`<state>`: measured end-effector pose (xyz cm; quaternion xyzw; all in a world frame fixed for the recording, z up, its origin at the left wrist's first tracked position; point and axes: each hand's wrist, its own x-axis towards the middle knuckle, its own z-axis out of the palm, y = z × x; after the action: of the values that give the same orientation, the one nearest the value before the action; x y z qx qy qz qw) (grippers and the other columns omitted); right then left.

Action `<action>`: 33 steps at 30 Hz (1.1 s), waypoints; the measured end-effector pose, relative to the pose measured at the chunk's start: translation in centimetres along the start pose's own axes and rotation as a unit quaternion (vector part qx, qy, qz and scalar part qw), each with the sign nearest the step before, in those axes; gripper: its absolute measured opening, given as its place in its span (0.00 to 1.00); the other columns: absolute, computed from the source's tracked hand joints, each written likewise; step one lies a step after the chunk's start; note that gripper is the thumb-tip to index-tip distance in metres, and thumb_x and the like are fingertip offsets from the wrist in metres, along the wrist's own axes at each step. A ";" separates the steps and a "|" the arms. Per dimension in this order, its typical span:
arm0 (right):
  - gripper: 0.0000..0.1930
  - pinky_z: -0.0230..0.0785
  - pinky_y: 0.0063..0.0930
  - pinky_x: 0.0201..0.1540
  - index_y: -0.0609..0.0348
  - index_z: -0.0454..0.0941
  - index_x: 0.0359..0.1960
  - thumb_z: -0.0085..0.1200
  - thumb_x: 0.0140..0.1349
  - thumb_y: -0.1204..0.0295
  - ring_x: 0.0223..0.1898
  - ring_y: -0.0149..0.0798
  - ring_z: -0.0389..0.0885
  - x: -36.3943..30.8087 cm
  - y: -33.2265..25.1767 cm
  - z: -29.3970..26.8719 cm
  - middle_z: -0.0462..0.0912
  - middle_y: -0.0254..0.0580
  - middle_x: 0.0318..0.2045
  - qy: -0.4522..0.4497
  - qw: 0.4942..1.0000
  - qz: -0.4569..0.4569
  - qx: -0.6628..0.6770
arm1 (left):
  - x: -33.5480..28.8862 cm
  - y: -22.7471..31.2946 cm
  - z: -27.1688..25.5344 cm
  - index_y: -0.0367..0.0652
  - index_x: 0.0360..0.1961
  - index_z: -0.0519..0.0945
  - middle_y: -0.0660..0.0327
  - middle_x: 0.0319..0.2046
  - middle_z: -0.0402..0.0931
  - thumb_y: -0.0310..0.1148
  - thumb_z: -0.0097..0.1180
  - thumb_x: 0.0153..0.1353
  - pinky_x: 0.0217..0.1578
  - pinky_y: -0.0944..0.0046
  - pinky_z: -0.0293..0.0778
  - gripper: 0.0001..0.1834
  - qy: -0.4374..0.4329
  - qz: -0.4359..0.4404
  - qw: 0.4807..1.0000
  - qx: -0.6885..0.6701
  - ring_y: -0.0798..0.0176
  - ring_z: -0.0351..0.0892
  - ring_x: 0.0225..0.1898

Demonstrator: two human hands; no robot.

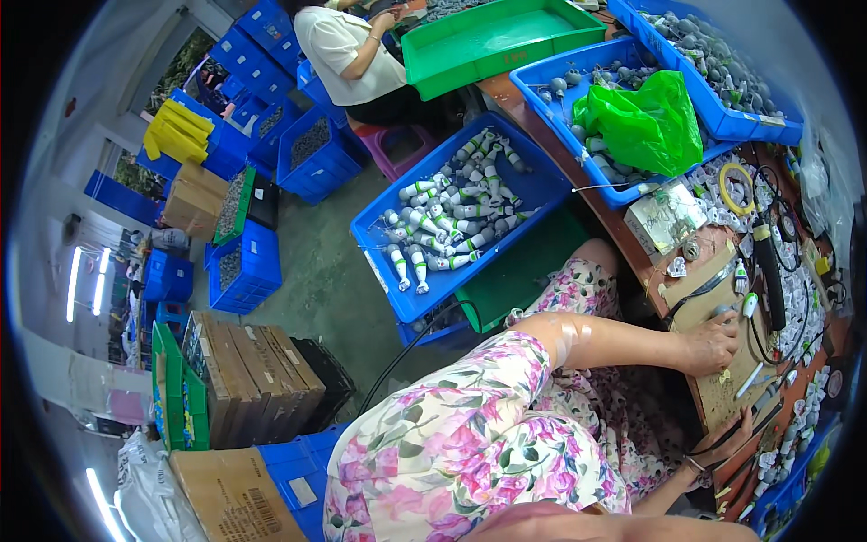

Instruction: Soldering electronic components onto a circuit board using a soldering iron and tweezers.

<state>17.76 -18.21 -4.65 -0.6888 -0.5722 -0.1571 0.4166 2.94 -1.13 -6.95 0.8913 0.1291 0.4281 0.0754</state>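
Observation:
My left hand point(709, 345) rests on a tan board point(695, 312) on the workbench, its fingers closed around a small grey rounded piece point(723, 311). Just beyond the fingertips is a white-and-green bulb-shaped part point(750, 305). My right hand point(733, 443) is lower, at the board's near edge, with fingers curled; what they hold is too small and dark to make out. A white stick point(749, 380) lies between the hands. A thick black rod-like handle point(769, 275) with a cable lies past the board.
A blue tray point(366, 226) of white-and-grey bulb-shaped parts with green bands stands left of the bench. Blue trays point(542, 81) of grey parts, a green bag point(646, 122) and a green tray point(506, 59) are farther off. Clear plastic pieces point(813, 298) cover the bench's far side. Another person point(348, 54) works beyond.

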 end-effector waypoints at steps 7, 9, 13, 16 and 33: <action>0.14 0.68 0.38 0.56 0.68 0.75 0.54 0.47 0.72 0.75 0.51 0.48 0.77 0.0 0.5 0.5 0.80 0.50 0.49 0.000 1.000 -0.001 0.009 | -0.1 0.0 0.0 0.49 0.14 0.80 0.66 0.26 0.74 0.35 0.62 0.42 0.63 0.41 0.53 0.05 0.016 -0.008 1.000 -0.005 0.56 0.72 0.43; 0.14 0.68 0.39 0.57 0.67 0.76 0.54 0.48 0.72 0.74 0.51 0.48 0.77 -0.1 0.5 0.2 0.80 0.51 0.50 0.001 1.000 -0.005 0.013 | -0.4 0.1 0.4 0.49 0.14 0.80 0.65 0.26 0.75 0.36 0.61 0.40 0.63 0.41 0.54 0.05 0.015 -0.005 1.000 0.002 0.56 0.73 0.43; 0.14 0.68 0.40 0.56 0.63 0.78 0.54 0.48 0.71 0.72 0.52 0.50 0.78 -2.0 3.4 -1.5 0.81 0.50 0.49 0.020 0.997 -0.033 -0.071 | 0.7 1.5 1.5 0.45 0.14 0.76 0.58 0.24 0.74 0.34 0.57 0.40 0.57 0.40 0.67 0.06 -0.011 0.007 0.999 -0.047 0.50 0.75 0.37; 0.17 0.68 0.40 0.58 0.61 0.78 0.54 0.50 0.63 0.78 0.52 0.50 0.78 -1.0 1.3 0.9 0.82 0.49 0.49 0.021 1.000 -0.014 -0.002 | -0.1 0.1 -0.4 0.42 0.19 0.78 0.54 0.25 0.74 0.31 0.55 0.42 0.50 0.47 0.73 0.05 -0.031 0.017 0.994 0.099 0.52 0.77 0.35; 0.18 0.70 0.39 0.40 0.58 0.76 0.49 0.59 0.56 0.83 0.36 0.51 0.76 1.2 -1.1 0.7 0.77 0.47 0.35 0.079 0.995 -0.038 0.039 | 1.8 0.8 -4.1 0.49 0.29 0.83 0.70 0.37 0.80 0.31 0.64 0.55 0.62 0.51 0.56 0.02 -0.097 -0.012 0.995 -0.009 0.60 0.75 0.46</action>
<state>16.93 -16.93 -3.81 -0.6356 -0.5688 -0.2040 0.4804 0.93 -1.31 -2.85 0.9264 0.1278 0.3395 0.1007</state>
